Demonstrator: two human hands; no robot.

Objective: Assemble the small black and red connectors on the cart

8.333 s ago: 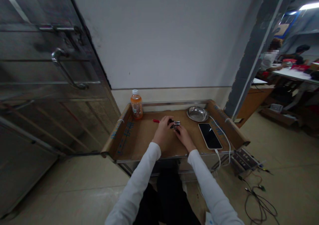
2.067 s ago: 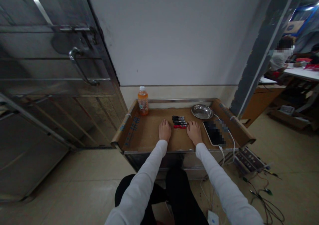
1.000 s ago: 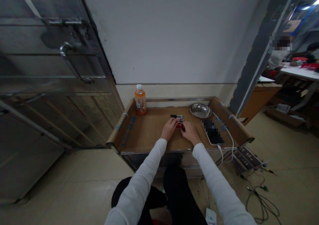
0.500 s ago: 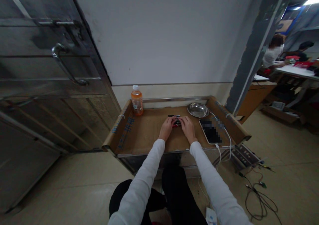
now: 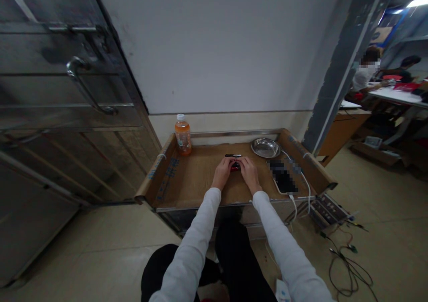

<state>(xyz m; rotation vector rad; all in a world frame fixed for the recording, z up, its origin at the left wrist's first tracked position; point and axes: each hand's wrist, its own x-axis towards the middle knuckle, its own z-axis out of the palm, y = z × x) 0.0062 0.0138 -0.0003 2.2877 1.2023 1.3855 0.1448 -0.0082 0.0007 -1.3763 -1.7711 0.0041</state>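
Note:
Both hands meet over the middle of a brown cardboard-lined tray table (image 5: 197, 181). My left hand (image 5: 222, 171) and my right hand (image 5: 249, 172) pinch a small red and black object (image 5: 236, 166) between their fingertips. Its kind is too small and too covered by the fingers to make out. Just beyond the fingertips lies a thin dark pen-like tool (image 5: 233, 155), flat on the cardboard.
A bottle of orange drink (image 5: 183, 137) stands at the back left. At the right are a shiny metal dish (image 5: 265, 147) and a phone (image 5: 283, 177) with a white cable. Cables (image 5: 351, 270) and an electrical box (image 5: 329, 210) lie on the floor. Other people sit far right.
The fingertips have drawn closer together over the small red and black object, covering more of it. The right hand has shifted slightly left; the other things stay in place.

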